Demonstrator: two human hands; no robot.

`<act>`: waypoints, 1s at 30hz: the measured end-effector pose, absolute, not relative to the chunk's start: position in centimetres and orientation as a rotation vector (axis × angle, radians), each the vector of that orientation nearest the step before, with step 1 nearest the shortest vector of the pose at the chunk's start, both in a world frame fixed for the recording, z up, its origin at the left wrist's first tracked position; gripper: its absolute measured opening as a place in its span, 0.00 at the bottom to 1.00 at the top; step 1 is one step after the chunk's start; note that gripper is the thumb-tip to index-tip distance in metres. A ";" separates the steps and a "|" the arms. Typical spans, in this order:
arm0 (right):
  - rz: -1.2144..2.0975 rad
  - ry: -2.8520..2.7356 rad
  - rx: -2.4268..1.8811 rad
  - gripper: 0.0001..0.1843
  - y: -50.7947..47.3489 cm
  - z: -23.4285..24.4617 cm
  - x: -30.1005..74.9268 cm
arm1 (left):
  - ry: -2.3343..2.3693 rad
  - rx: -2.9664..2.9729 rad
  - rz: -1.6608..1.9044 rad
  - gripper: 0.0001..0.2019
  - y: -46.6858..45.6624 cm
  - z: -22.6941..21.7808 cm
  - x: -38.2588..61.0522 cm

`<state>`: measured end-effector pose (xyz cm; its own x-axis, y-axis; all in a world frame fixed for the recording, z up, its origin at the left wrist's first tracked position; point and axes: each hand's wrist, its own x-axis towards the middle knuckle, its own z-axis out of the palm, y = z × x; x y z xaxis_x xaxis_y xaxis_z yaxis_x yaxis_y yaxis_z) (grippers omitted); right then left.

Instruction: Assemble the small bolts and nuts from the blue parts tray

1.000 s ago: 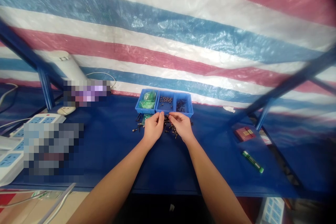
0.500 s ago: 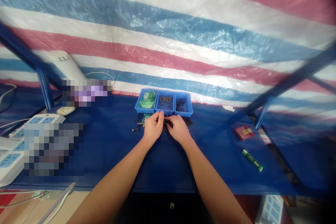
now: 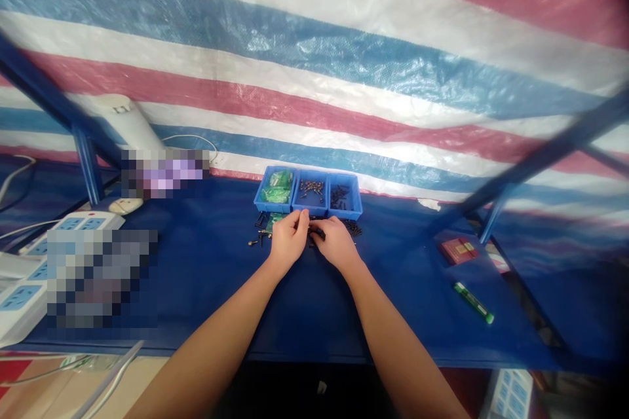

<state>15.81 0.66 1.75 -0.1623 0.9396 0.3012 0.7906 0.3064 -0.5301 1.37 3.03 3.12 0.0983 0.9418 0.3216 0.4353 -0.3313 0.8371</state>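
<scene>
My left hand (image 3: pixel 289 237) and my right hand (image 3: pixel 336 241) meet over the blue table, just in front of three blue bins. Both are closed, thumbs and fingertips drawn together. Whatever lies between the fingers is small and dark, and too hidden to make out. Beside the left hand lie loose brass-and-black small parts (image 3: pixel 253 243) and a piece of green packaging (image 3: pixel 275 217). To the right hand's right is a pile of black screw-like pieces (image 3: pixel 352 228). The left bin (image 3: pixel 259 201) holds green packets, the middle bin (image 3: pixel 308 208) metallic parts, the right bin (image 3: pixel 350 212) small dark pieces.
A white power strip (image 3: pixel 29 314) and a pixelated object (image 3: pixel 103 278) lie at left. Behind them stands a white cylinder (image 3: pixel 130 121). A dark red box (image 3: pixel 458 251) and a green tube (image 3: pixel 474 302) are at right. Blue metal bars (image 3: pixel 540 150) and a striped sheet (image 3: pixel 314 78) enclose the table.
The view has shifted very slightly. My hands stay together in nearly the same place, with only small finger movement.
</scene>
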 end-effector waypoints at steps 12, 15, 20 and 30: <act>0.460 -1.569 -1.404 0.16 0.7 1.8 15.6 | 1.330 1.838 1.188 0.17 3.1 3.1 1.3; 0.451 -1.430 -1.352 0.13 0.7 2.2 15.5 | 1.262 1.848 1.171 0.12 3.2 3.1 1.5; 0.552 -1.287 -1.230 0.09 0.7 2.4 15.2 | 1.157 1.910 1.095 0.12 3.3 2.9 1.7; 0.702 -1.222 -1.097 0.10 0.6 2.5 14.8 | 1.177 1.870 1.094 0.11 3.2 2.6 1.7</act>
<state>14.83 0.57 2.48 0.2447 0.8940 0.3752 0.1261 0.3543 -0.9266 1.70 3.18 2.61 0.2437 0.9221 0.3007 0.3670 -0.3747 0.8514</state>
